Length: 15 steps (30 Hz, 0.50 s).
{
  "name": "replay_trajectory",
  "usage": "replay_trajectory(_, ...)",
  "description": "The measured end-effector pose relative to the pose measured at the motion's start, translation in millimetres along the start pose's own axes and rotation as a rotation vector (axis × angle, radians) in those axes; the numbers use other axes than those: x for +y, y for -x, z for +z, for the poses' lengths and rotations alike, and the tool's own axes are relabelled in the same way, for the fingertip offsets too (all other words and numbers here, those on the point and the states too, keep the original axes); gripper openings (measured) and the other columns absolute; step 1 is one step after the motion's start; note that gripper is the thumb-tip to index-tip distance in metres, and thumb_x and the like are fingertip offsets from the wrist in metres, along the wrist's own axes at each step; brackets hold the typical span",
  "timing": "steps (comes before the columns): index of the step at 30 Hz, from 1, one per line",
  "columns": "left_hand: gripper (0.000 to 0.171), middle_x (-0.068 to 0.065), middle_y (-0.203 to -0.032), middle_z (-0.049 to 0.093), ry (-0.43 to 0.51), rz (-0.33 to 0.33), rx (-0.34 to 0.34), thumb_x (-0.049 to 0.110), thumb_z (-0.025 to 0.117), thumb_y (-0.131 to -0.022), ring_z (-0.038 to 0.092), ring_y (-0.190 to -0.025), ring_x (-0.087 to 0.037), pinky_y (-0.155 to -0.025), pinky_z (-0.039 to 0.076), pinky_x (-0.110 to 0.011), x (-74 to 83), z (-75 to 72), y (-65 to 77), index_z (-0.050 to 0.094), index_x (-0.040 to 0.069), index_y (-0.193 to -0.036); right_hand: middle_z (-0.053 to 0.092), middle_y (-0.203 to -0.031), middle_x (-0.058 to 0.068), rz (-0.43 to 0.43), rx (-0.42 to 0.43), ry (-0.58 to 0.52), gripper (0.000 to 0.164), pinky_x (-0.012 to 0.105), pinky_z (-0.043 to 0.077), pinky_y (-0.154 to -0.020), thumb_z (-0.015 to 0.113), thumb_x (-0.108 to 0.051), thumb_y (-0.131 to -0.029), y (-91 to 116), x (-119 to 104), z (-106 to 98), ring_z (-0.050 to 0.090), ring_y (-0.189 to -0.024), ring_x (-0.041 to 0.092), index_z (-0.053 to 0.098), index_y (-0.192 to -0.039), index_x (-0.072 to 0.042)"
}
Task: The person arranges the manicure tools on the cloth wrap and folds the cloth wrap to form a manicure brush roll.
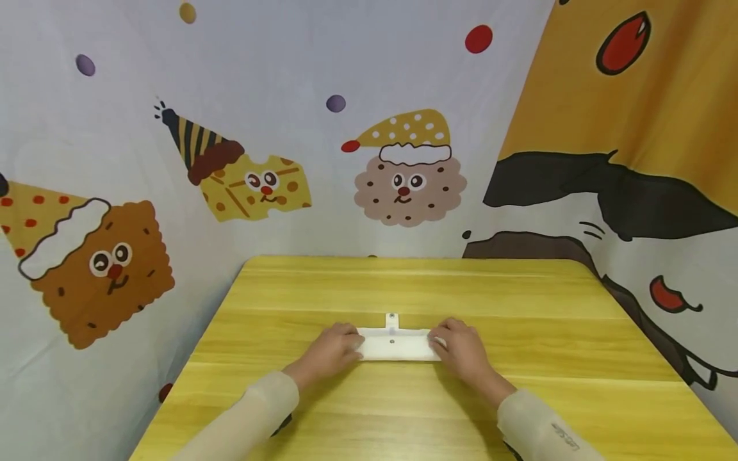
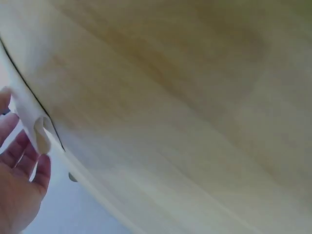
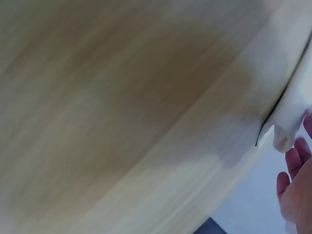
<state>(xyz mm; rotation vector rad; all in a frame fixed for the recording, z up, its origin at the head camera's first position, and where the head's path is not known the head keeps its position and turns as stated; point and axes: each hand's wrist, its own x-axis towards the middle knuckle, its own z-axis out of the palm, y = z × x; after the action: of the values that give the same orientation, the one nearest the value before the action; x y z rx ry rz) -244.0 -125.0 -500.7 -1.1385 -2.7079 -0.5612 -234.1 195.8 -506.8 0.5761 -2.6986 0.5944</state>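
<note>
A white soft roll-up case lies crosswise on the wooden table, rolled into a flat band. From its far side sticks up a short strap with a metal snap; another small snap shows on the band's face. My left hand grips the left end, fingers over the top and thumb at the near side. The right hand holds the opposite end the same way. In the left wrist view, the curled end of the case sits at the fingertips. The right wrist view shows its other curled end beside the fingers.
The yellow wood-grain table has rounded far corners. Behind and to the left hangs a white cloth printed with cartoon biscuits and cheese. An orange and black print covers the right side.
</note>
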Motion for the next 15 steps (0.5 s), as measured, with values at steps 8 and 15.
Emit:
replay_trajectory(8, 0.052, -0.019, -0.131, 0.057, -0.006, -0.102, -0.127, 0.024, 0.073, -0.092, 0.055, -0.120, -0.032, -0.100, 0.046, -0.044, 1.9, 0.0, 4.4, 0.058, -0.002, -0.134, 0.064, -0.109, 0.004, -0.162, -0.080, 0.125, 0.047, 0.047, 0.047, -0.086, 0.087, -0.031, -0.076, 3.1, 2.6, 1.9, 0.059, -0.099, 0.026, 0.071, -0.114, -0.008)
replay_trajectory(15, 0.047, -0.019, -0.132, 0.058, 0.026, -0.139, -0.106, 0.024, 0.063, -0.099, 0.056, -0.120, -0.032, -0.099, 0.047, -0.045, -1.8, 5.9, 2.8, 0.055, 0.000, -0.139, 0.067, -0.109, 0.005, -0.120, -0.051, 0.090, 0.039, 0.049, 0.048, -0.085, 0.083, -0.022, -0.081, 2.8, 7.6, 10.1, 0.061, -0.098, 0.027, 0.071, -0.116, -0.009)
